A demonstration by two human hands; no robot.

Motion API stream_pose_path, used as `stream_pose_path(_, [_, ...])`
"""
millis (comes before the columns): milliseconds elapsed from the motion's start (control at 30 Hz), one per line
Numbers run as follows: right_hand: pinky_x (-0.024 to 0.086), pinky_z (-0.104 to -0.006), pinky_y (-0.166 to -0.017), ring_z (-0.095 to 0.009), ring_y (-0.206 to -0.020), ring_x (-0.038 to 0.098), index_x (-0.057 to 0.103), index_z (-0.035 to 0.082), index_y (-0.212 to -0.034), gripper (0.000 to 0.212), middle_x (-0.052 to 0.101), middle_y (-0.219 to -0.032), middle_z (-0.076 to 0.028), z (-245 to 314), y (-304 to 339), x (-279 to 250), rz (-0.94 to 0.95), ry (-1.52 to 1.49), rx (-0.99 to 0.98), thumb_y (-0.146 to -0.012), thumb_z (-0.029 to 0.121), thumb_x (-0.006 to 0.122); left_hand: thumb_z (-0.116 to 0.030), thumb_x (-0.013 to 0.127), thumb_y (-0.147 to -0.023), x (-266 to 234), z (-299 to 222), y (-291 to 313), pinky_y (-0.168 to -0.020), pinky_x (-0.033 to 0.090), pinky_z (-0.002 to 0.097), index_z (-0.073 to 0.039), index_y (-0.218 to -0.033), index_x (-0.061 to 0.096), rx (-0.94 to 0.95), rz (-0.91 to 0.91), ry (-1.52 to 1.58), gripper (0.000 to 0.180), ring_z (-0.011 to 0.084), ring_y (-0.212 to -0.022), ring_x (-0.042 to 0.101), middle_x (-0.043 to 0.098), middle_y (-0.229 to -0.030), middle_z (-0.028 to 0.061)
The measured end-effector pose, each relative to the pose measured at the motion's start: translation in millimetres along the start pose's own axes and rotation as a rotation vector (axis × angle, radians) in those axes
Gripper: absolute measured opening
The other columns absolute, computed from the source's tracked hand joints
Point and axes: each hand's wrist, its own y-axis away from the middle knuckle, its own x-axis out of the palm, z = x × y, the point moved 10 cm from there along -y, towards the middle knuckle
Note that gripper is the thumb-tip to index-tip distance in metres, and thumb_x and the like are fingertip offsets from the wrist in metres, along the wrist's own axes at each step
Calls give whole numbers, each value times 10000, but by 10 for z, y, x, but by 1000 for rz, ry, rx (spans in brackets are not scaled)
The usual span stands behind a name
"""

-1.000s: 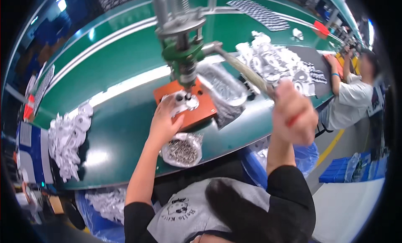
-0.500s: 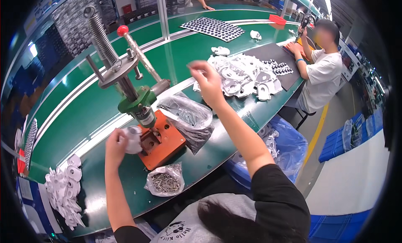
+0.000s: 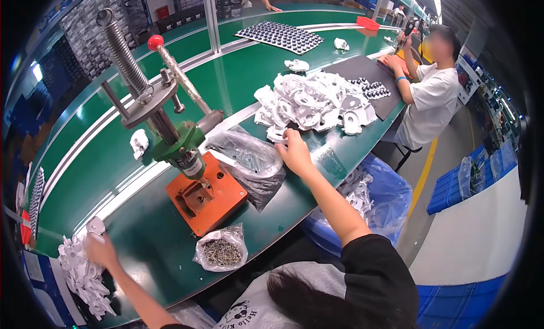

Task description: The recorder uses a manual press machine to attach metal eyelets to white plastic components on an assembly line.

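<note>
At the near edge of the right-hand heap of white plastic parts (image 3: 317, 99), my right hand (image 3: 297, 154) pinches one white plastic part (image 3: 276, 134) between thumb and fingers. My left hand (image 3: 101, 251) reaches into the smaller pile of white plastic parts (image 3: 79, 272) at the far left; its fingers are hidden, so a grip cannot be made out. Between my hands stands a green hand press (image 3: 180, 147) with a red-knobbed lever (image 3: 181, 74). Below its ram sits an orange fixture block (image 3: 212, 207), its recess without a part.
An open bag of small metal pins (image 3: 222, 252) lies before the block, a clear plastic bag (image 3: 241, 153) beside it. A white part (image 3: 139, 143) rests on the green belt (image 3: 73, 198). A blue lined bin (image 3: 391, 187) stands below right; a co-worker (image 3: 433, 96) sits beyond.
My left hand has moved from beside the fixture to the left pile. My right hand has lowered onto a part at the heap. A white part now shows on the belt behind the press.
</note>
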Motion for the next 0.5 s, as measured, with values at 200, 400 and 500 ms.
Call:
stream_pose_path(200, [463, -421, -822, -382, -961, 584, 461, 37, -1155, 435, 573, -1074, -224, -109, -43, -117, 31, -123, 69, -794, 198, 642, -378, 548, -880, 517, 845, 274, -894, 369, 601, -206, -1292, 491, -18, -30, -313, 449, 362, -1227, 405, 414, -1347, 187])
stream_pose_path(400, [445, -432, -890, -404, -1074, 531, 436, 10, -1243, 565, 521, -1202, -236, -302, -19, -207, -41, 57, -41, -737, 146, 648, -94, 697, -734, 365, 743, 436, -912, 391, 470, -27, -1171, 560, 247, -190, 319, 462, 398, -1024, 504, 542, -1086, 251])
stream_pose_path(500, [456, -405, -889, -359, -1071, 562, 450, 30, -1284, 595, 565, -1176, -223, -500, -106, -248, 34, 12, 4, -722, 108, 629, -175, 793, -654, -109, 495, 742, -937, 379, 455, -11, -1066, 622, 464, -295, 527, 476, 369, -1048, 498, 624, -1012, 190])
